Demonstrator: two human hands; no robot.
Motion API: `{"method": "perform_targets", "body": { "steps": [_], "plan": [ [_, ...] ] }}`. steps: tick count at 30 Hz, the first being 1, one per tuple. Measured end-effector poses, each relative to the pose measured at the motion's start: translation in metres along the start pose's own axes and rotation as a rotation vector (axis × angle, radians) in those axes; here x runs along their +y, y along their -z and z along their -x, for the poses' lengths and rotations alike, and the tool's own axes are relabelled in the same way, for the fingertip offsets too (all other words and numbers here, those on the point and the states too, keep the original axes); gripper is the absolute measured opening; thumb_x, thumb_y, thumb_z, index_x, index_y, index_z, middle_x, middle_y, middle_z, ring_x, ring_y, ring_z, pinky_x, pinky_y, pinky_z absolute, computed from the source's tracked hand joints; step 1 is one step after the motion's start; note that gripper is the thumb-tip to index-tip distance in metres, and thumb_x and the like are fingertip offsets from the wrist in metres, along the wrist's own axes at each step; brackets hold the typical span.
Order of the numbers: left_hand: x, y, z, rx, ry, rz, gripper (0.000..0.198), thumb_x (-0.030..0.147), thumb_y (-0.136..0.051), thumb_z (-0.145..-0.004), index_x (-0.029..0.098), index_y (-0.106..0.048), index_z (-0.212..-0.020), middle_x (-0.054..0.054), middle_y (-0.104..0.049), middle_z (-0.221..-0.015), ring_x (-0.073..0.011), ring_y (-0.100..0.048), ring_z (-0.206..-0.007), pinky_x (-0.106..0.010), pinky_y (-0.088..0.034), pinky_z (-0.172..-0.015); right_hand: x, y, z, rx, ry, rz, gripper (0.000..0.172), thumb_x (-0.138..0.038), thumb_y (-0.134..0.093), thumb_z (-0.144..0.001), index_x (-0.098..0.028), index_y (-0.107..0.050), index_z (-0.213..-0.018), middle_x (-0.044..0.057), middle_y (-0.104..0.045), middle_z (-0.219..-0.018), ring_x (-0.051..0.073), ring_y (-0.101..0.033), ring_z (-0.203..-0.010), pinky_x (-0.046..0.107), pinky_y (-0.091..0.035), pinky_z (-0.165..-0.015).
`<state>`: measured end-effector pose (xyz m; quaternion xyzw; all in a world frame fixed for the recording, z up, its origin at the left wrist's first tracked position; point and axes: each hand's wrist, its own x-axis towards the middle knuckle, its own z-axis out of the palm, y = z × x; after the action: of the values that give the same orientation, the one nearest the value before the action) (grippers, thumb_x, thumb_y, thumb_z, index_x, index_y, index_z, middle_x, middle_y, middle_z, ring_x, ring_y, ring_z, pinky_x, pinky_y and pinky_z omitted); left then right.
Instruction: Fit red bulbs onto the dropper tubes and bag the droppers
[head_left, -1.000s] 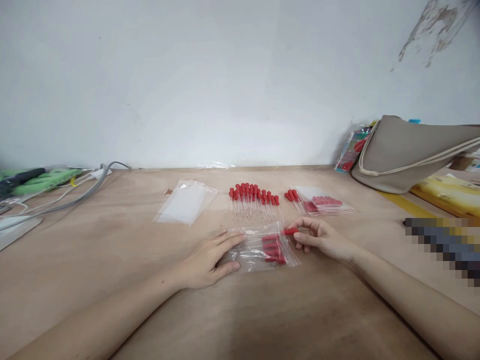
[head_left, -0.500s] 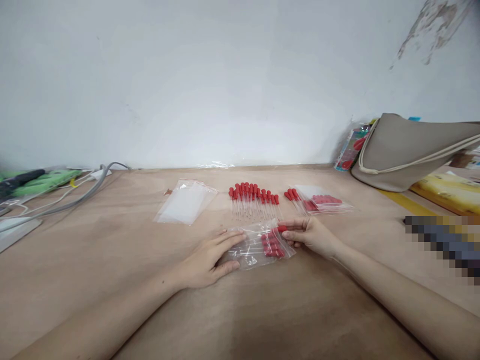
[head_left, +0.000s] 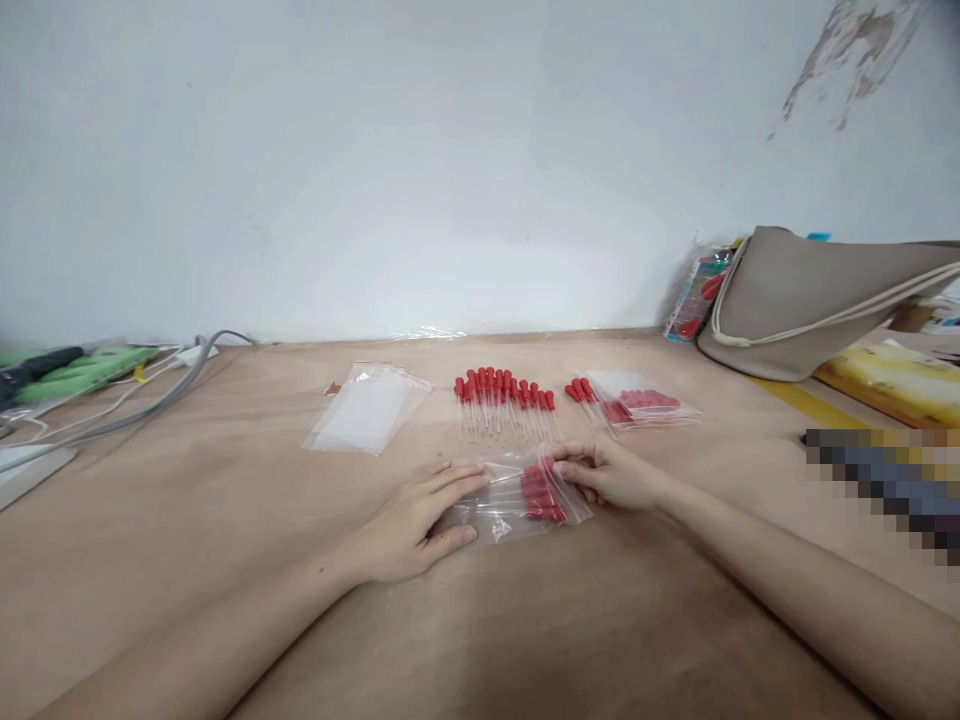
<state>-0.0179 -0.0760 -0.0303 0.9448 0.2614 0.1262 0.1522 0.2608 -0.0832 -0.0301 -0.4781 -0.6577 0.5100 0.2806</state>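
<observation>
A clear zip bag (head_left: 499, 527) lies flat on the table, with several red-bulbed droppers (head_left: 541, 492) side by side inside, their bulbs toward the bag's right-hand mouth. Over the bag's left end rests my left hand (head_left: 416, 515), fingers spread and thumb apart, touching the plastic. At the mouth, my right hand (head_left: 611, 473) has thumb and fingers closed around the bulb end of the topmost dropper (head_left: 541, 466), partly hidden by the fingertips. Just beyond the bag is a row of loose droppers (head_left: 499, 385), thin stems pointing toward me.
Flat, clear bags (head_left: 367, 408) lie stacked at the back left. Filled bags (head_left: 651, 403) sit at the back right beside a few loose droppers (head_left: 580, 389). Grey cables (head_left: 169, 385) run along the left; a taupe bag (head_left: 817, 295) and yellow package (head_left: 892, 380) stand right.
My right hand has shifted slightly left, and the topmost dropper's red bulb has moved farther into the bag. My left hand stays on the bag.
</observation>
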Motion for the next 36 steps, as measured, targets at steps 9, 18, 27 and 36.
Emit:
{"method": "perform_targets", "body": {
  "steps": [9,18,27,36],
  "plan": [
    [0.001,0.001,0.001,0.02,-0.005,0.032,0.048,0.035,-0.046,-0.088,0.026,-0.033,-0.134,-0.006,-0.041,-0.137,-0.0222,-0.039,-0.124,-0.048,-0.025,-0.108,0.01,-0.013,-0.01,0.376,-0.114,-0.106,0.035,-0.047,-0.071,-0.055,-0.017,-0.055,-0.063,-0.005,-0.048,-0.043,0.006,-0.038,-0.036,0.019,-0.028,-0.035],
    [0.001,0.001,0.001,-0.024,0.018,-0.006,0.045,0.034,-0.043,-0.089,0.029,-0.036,-0.133,-0.004,-0.035,-0.141,-0.0219,-0.036,-0.127,-0.047,-0.025,-0.108,0.003,-0.001,-0.001,0.254,-0.133,0.0,0.032,-0.048,-0.054,-0.075,-0.017,-0.051,-0.068,-0.007,-0.043,-0.041,0.005,-0.036,-0.034,0.018,-0.03,-0.035],
    [-0.002,0.0,0.001,-0.068,-0.012,-0.032,0.042,0.035,-0.041,-0.09,0.033,-0.037,-0.132,0.002,-0.041,-0.137,-0.0216,-0.031,-0.13,-0.049,-0.022,-0.108,0.006,-0.004,-0.003,0.159,0.125,0.208,0.021,-0.029,-0.05,-0.076,-0.018,-0.066,-0.084,0.003,-0.067,-0.084,0.016,-0.06,-0.076,0.03,-0.047,-0.071],
    [-0.004,0.0,0.0,-0.097,-0.038,-0.06,0.04,0.034,-0.039,-0.092,0.035,-0.038,-0.131,0.005,-0.036,-0.14,-0.0197,-0.028,-0.132,-0.045,-0.021,-0.11,-0.006,-0.013,0.002,0.23,-0.212,0.095,0.035,-0.05,-0.062,-0.068,-0.016,-0.052,-0.066,-0.006,-0.045,-0.042,0.005,-0.036,-0.031,0.018,-0.023,-0.031]
  ]
}}
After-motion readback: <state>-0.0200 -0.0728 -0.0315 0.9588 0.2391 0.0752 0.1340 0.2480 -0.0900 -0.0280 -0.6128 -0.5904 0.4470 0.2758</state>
